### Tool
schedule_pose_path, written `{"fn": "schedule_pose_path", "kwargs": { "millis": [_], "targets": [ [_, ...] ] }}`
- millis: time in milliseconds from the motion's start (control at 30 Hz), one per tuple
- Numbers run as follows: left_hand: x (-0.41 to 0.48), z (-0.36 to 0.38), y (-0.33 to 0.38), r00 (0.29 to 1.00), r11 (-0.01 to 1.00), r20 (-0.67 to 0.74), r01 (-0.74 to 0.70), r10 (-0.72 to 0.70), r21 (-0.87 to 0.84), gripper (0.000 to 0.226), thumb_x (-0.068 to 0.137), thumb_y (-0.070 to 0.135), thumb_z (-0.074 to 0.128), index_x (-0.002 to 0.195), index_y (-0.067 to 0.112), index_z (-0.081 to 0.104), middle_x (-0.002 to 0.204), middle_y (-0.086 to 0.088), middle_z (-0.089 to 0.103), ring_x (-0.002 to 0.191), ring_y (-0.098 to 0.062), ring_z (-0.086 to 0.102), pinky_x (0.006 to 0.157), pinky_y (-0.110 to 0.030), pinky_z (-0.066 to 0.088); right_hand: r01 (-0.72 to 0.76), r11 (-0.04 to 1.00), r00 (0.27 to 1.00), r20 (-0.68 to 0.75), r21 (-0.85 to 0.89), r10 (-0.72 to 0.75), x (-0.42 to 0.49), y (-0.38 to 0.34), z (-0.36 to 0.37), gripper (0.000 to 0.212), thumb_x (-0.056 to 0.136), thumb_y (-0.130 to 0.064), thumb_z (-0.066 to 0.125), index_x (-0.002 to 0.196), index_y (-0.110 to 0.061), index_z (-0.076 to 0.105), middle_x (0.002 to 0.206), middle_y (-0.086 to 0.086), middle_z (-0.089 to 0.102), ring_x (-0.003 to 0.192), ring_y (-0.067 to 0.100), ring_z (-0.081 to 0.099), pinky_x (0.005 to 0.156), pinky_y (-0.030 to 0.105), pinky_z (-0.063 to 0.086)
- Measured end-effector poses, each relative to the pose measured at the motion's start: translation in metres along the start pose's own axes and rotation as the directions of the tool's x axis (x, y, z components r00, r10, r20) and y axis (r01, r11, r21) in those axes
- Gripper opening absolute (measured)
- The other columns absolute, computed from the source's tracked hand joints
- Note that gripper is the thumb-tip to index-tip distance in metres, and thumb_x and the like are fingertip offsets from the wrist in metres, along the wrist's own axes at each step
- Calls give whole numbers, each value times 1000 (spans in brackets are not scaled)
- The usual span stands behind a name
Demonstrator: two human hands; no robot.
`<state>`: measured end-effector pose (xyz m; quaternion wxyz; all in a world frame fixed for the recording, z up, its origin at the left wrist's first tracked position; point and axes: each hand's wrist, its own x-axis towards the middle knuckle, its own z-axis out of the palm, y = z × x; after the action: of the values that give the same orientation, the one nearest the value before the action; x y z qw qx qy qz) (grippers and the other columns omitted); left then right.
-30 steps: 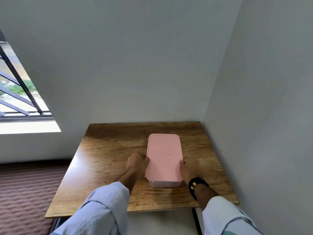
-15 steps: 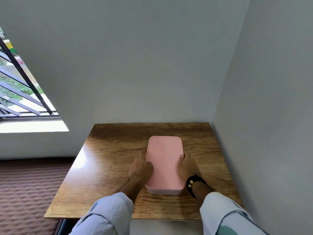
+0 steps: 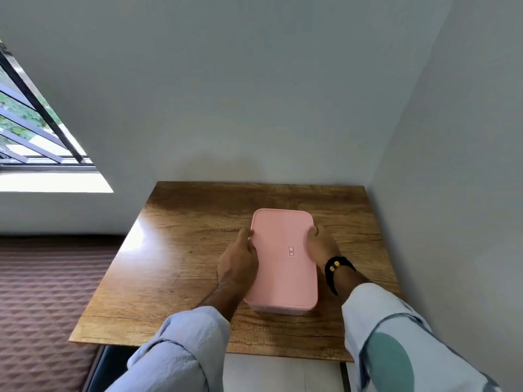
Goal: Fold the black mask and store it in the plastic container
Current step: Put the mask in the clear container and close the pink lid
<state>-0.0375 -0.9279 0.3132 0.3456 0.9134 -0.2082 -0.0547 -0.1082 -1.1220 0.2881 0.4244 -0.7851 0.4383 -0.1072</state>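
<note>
- Pressing along both long edges of the pink lid (image 3: pixel 283 256) looks like the step in hand: the plastic container (image 3: pixel 278 309) sits lidded on the wooden bench (image 3: pixel 175 267), a clear strip of its wall showing only at the near end.
- Left hand (image 3: pixel 237 260) lies against the lid's left edge, fingers (image 3: pixel 245 232) curled down over the rim, touching it.
- Right hand (image 3: pixel 321 244), with a black wristband (image 3: pixel 335 265), cups the right edge likewise, fingers bent onto the rim rather than spread.
- No black mask shows anywhere; my guess is it is already inside, though the lid hides that.
- To seal well, I would say work evenly from the far corners toward the near ones, pushing straight down so the container does not skid on the bench.
- Check each corner sits flush; a raised corner would mean the lid has not seated.
</note>
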Motion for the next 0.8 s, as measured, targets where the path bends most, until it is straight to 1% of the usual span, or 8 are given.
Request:
{"fn": "schedule_pose_path", "kwargs": {
  "millis": [100,167,267,367,533,633,733,800],
  "targets": [
    [2,2,-1,1000,1000,-1,-7,7,-14,35,105,26,42,137,25,55,116,-13,74,97,-35,71,80,-42,54,-53,998,999,-12,-38,52,7,-6,2,47,101,-34,28,121,-10,62,118,17,67,102,35,61,85,38,44],
    [4,4,-2,1000,1000,12,-3,3,-22,34,106,27,41,138,25,53,115,-14,74,95,-34,71,78,-41,53,-79,995,997,-15,-63,79,15,-13,2,50,101,-36,27,123,-8,63,124,20,66,109,38,61,87,39,44],
    [5,6,-5,999,999,36,10,-8,-49,33,107,30,38,138,24,49,112,-13,73,91,-32,70,75,-40,52,-82,996,990,-115,-17,80,28,-16,4,51,104,-38,25,118,-7,63,118,20,67,101,37,61,81,38,44],
    [5,8,-7,999,996,42,27,-24,-84,32,108,31,35,137,24,47,104,-9,74,81,-26,66,72,-37,50,-59,998,987,-152,-10,57,33,-10,9,50,106,-39,26,115,-6,63,114,18,67,103,36,61,85,40,46],
    [5,10,-5,998,995,56,37,-32,-97,31,109,31,34,136,25,46,102,-6,72,82,-24,66,72,-38,51,-21,996,993,-116,-90,10,38,-9,8,42,106,-37,24,116,-12,56,100,10,63,85,27,55,72,36,41],
    [5,10,-5,998,994,53,29,-23,-107,30,108,30,34,136,26,46,108,-8,73,83,-22,65,72,-37,49,-22,996,996,-90,-87,14,39,-14,5,42,106,-36,24,119,-13,56,102,10,62,89,28,56,74,36,41],
    [5,10,-4,998,993,54,31,-25,-114,31,109,29,34,137,25,45,110,-9,74,84,-24,65,74,-38,51,-63,998,998,0,13,63,29,-17,-5,48,106,-38,23,121,-9,58,110,14,64,99,31,60,83,40,48],
    [3,9,-3,998,993,54,29,-23,-115,31,109,30,34,138,24,45,111,-10,74,83,-23,65,73,-38,50,-80,995,995,56,58,77,6,-12,-8,52,105,-45,24,118,-8,59,106,13,66,100,32,63,86,41,50]
  ]
}}
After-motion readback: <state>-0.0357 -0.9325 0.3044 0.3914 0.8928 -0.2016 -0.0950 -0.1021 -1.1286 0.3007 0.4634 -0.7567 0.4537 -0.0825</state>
